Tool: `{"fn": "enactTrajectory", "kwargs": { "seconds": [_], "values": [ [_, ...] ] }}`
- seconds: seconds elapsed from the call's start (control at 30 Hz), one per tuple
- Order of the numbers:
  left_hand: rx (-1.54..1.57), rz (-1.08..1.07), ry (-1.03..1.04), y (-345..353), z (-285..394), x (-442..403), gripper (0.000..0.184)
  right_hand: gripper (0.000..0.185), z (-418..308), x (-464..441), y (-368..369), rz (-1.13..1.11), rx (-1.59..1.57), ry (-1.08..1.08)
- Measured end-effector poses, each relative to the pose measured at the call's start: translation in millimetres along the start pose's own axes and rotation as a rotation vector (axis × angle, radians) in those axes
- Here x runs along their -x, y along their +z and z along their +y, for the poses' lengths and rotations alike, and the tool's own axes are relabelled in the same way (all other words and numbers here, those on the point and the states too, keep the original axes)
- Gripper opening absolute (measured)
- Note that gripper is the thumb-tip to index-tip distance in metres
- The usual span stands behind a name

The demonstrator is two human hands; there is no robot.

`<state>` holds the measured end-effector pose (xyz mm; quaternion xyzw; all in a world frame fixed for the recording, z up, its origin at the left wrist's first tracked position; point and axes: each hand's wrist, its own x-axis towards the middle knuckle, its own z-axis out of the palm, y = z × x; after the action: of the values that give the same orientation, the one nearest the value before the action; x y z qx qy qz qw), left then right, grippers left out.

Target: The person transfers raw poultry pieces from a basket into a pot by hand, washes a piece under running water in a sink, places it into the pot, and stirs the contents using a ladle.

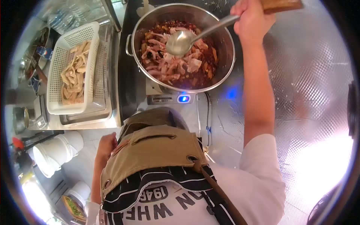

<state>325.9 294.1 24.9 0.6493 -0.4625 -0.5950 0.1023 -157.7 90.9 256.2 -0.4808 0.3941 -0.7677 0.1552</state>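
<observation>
The ladle point(182, 42) lies over the middle of the pot point(226, 56), its bowl above the pale meat point(161, 65); whether it touches the meat is hard to tell. For what looks like stirring, the bowl would do best pushed down through the heap to the bottom, then lifted and turned so the dark red mix point(208, 62) coats every piece. Slow sweeps from the far wall toward the near one should keep anything from sticking, and short strokes should spare the rim from spills.

The ladle has a dull silvery bowl, a long metal shank slanting to the far right, and a brown wooden end. The meat is pinkish, in strips and ragged chunks, heaped mostly left of centre, with the red mix showing around it.

Beyond the pot's far right rim, the right hand point(255, 20) grasps the handle, fingers wrapped round it. The left hand point(108, 142) hangs near and left, beside the brown apron point(150, 148); its fingers look curled, but I cannot tell whether they hold anything. A blue-lit display point(183, 98) sits just nearer than the pot; leftward stands a white basket point(69, 108) of pale strips point(77, 75).
</observation>
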Motion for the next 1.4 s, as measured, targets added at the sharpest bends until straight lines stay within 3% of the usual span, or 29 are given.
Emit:
{"fn": "enactTrajectory", "kwargs": {
  "seconds": [0.07, 0.17, 0.3, 0.4, 0.43, 0.5, 0.6, 0.63, 0.7, 0.77, 0.8, 0.87, 0.9, 0.97, 1.03, 1.1, 1.17, 1.2, 1.23, 1.4],
  "values": [
    [-0.173, -0.038, 0.216, -6.3, -31.1, -13.3, 0.039, 0.024, 2.3, 9.0, 12.6, -0.028, 0.045, 0.021],
    [-0.180, -0.056, 0.274, -19.2, -62.2, -23.6, 0.037, 0.021, 20.5, 27.4, 24.9, -0.102, 0.123, 0.041],
    [-0.295, -0.076, 0.236, -35.9, -88.6, -37.8, 0.032, 0.015, 34.5, 56.1, 40.5, -0.123, 0.178, 0.105],
    [-0.287, -0.039, 0.082, -28.9, -85.0, -45.4, 0.028, 0.015, 38.9, 67.7, 42.5, -0.141, 0.181, 0.117],
    [-0.263, -0.021, 0.008, -21.0, -79.9, -45.7, 0.028, 0.015, 38.5, 71.7, 41.7, -0.167, 0.163, 0.131],
    [-0.118, -0.083, 0.049, 4.2, -65.4, -61.6, 0.030, 0.016, 41.2, 75.4, 42.1, -0.220, 0.125, 0.145],
    [0.035, -0.295, 0.091, 52.3, -9.0, -76.8, 0.034, 0.014, 35.7, 94.6, 47.3, -0.371, 0.191, 0.103],
    [0.001, -0.357, 0.076, 73.7, -11.5, -93.3, 0.035, 0.014, 34.5, 100.6, 48.7, -0.419, 0.177, 0.110],
    [-0.059, -0.298, 0.257, 144.4, -58.3, -141.4, 0.033, 0.014, 32.7, 110.7, 42.1, -0.527, 0.220, 0.044],
    [-0.058, -0.352, 0.080, 201.1, -88.9, -194.7, 0.033, 0.011, 26.8, 121.5, 44.1, -0.530, 0.311, 0.005],
    [-0.079, -0.309, 0.153, 242.2, -134.1, -235.7, 0.034, 0.011, 26.9, 121.6, 41.5, -0.581, 0.306, -0.026],
    [0.162, -0.253, -0.139, 281.9, -160.1, -285.1, 0.035, 0.017, 24.2, 112.6, 20.0, -0.654, 0.260, 0.006],
    [0.427, -0.234, -0.502, 287.4, -150.8, -304.8, 0.036, 0.021, 23.4, 107.0, 8.1, -0.678, 0.216, 0.070],
    [0.555, -0.004, -0.478, 327.1, -180.4, -344.3, 0.037, 0.030, 22.6, 105.9, 7.8, -0.700, 0.200, 0.089],
    [0.601, 0.156, -0.407, 355.6, -196.5, -376.8, 0.038, 0.036, 14.9, 102.3, -5.1, -0.581, 0.138, 0.202],
    [0.809, 0.220, -0.540, 360.9, -191.5, -395.9, 0.035, 0.039, 13.6, 99.2, -18.5, -0.503, 0.151, 0.182],
    [0.974, 0.280, -0.579, 356.9, -182.3, -402.9, 0.032, 0.036, 17.7, 96.2, -21.0, -0.687, -0.014, 0.297],
    [1.035, 0.308, -0.553, 354.2, -177.3, -402.6, 0.030, 0.034, 17.9, 95.9, -29.1, -0.484, 0.094, 0.120],
    [1.094, 0.335, -0.523, 356.7, -178.3, -406.2, 0.029, 0.034, 17.9, 96.6, -32.1, -0.490, 0.094, 0.122],
    [0.928, 0.348, -0.544, 369.1, -184.0, -417.5, 0.030, 0.033, 17.3, 95.6, -37.1, -0.499, 0.092, 0.113]
  ]
}}
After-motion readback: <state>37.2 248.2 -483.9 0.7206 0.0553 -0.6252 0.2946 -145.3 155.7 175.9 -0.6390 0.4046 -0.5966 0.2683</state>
